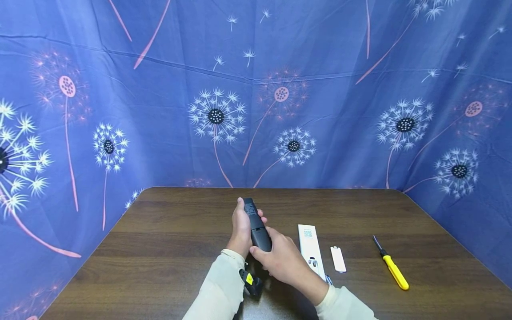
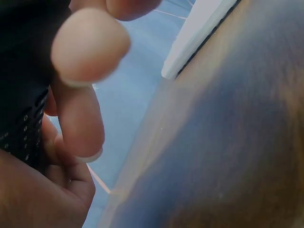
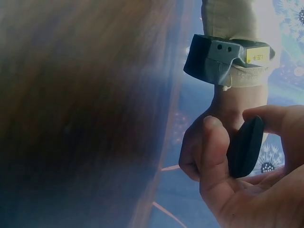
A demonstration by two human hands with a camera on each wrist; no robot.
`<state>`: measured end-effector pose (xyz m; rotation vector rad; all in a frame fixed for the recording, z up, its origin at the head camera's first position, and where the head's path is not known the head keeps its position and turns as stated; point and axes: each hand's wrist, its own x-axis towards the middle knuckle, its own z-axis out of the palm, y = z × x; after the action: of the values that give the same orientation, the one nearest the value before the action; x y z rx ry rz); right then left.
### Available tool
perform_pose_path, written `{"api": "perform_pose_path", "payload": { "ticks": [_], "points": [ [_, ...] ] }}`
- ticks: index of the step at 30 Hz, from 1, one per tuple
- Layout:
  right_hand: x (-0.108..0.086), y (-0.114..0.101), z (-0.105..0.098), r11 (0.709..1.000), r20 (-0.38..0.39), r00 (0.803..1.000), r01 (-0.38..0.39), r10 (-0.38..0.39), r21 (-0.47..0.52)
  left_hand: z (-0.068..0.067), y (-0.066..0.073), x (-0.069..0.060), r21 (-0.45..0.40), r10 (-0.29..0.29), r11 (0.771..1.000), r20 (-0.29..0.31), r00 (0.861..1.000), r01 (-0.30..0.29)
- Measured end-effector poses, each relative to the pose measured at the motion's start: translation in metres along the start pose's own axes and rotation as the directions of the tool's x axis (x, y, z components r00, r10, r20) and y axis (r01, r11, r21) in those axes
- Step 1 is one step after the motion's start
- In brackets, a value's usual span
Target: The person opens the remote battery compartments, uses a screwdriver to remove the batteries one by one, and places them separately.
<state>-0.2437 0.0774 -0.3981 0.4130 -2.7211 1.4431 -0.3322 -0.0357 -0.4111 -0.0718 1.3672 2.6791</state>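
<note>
A black remote control (image 1: 258, 226) is held above the table, its back with printed text and a battery cover facing up in the head view. My left hand (image 1: 241, 229) grips its upper part from the left, fingertips showing on the far side. My right hand (image 1: 282, 257) grips the lower end, thumb on one edge and fingers on the other. In the left wrist view the remote's keypad (image 2: 28, 128) shows beside the fingers. The right wrist view shows the remote's end (image 3: 246, 147) between thumb and fingers.
To the right lie a white remote (image 1: 310, 249), a small white cover (image 1: 338, 259) and a screwdriver (image 1: 394, 269) with a yellow handle, all on the brown wooden table (image 1: 160, 266). A blue cloth (image 1: 344, 133) with dandelion patterns hangs behind.
</note>
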Motion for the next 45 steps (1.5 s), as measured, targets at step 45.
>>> {"api": "perform_pose_path", "payload": {
  "ticks": [45],
  "points": [
    [-0.0026, -0.0010, -0.0003, 0.998, -0.061, 0.998, -0.022, 0.018, -0.065, -0.0040, -0.0031, 0.0051, 0.046, 0.072, 0.997, -0.075, 0.995, -0.069]
  ]
}}
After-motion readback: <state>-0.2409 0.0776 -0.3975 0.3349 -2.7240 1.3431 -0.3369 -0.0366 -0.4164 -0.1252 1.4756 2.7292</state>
